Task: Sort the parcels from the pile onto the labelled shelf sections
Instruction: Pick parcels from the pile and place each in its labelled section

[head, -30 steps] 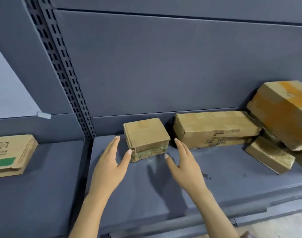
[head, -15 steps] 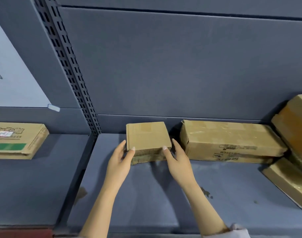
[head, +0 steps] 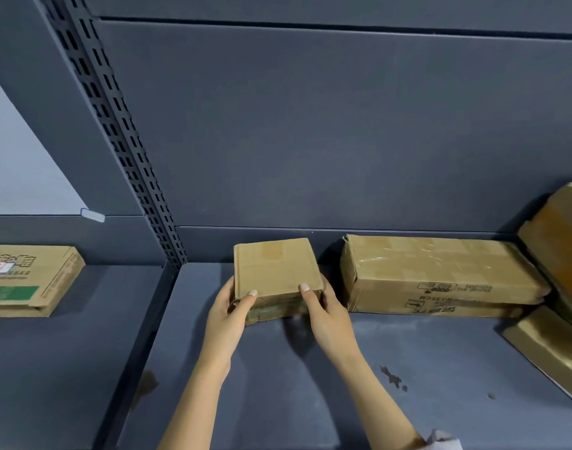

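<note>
Grip tightened: left hand (head: 228, 306), right hand (head: 325, 308) now clasp parcel (head: 275, 267).

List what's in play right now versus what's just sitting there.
In play: small box, gripped by left hand and right hand; shelf section under it.
Idle: long taped box, orange-stained box, flat box at right edge, printed box on left section.

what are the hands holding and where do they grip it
Both grip the small cardboard box: the left hand on its left side, the right hand on its right side, thumbs on top near the front edge.
</note>
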`<state>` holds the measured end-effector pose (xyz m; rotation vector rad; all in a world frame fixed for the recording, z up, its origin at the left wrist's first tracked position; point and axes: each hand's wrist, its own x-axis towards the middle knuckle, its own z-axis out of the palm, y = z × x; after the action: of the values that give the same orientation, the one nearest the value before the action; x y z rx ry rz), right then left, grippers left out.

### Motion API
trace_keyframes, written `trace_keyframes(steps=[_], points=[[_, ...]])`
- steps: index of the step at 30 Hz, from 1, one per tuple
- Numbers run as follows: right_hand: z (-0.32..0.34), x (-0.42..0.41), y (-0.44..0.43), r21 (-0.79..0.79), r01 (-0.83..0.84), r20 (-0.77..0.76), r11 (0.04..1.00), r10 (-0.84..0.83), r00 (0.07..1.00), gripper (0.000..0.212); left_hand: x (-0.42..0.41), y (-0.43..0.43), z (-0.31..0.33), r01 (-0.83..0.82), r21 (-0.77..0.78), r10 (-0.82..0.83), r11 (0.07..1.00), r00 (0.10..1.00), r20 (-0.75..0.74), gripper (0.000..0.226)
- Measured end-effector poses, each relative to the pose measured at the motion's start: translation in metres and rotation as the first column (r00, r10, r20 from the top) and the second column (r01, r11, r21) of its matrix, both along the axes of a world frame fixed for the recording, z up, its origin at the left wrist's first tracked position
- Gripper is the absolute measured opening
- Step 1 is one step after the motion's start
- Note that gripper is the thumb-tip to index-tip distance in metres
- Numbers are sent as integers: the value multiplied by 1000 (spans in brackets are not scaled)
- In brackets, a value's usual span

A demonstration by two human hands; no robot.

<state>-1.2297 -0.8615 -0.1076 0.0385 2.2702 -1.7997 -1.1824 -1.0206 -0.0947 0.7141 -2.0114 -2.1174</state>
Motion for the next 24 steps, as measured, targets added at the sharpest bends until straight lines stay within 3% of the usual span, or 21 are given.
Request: trace_keyframes(steps=[13,20,22,24], points=[[13,19,-9,-391,109,-6,914,-120,993,31,26,2,13,-20,-9,18,1000,988,-151,37],[27,38,-3,-495,93,-58,864,-140,988,38,32,-7,29,1,112,24,994,973,-228,52],[28,44,-1,-504,72,-89,861,-135,987,45,34,-10,35,20,129,12,991,971,-239,65],[28,49,1,-514,52,-109,856,-126,986,54,36,-10,41,15,115,16,993,965,-262,64]])
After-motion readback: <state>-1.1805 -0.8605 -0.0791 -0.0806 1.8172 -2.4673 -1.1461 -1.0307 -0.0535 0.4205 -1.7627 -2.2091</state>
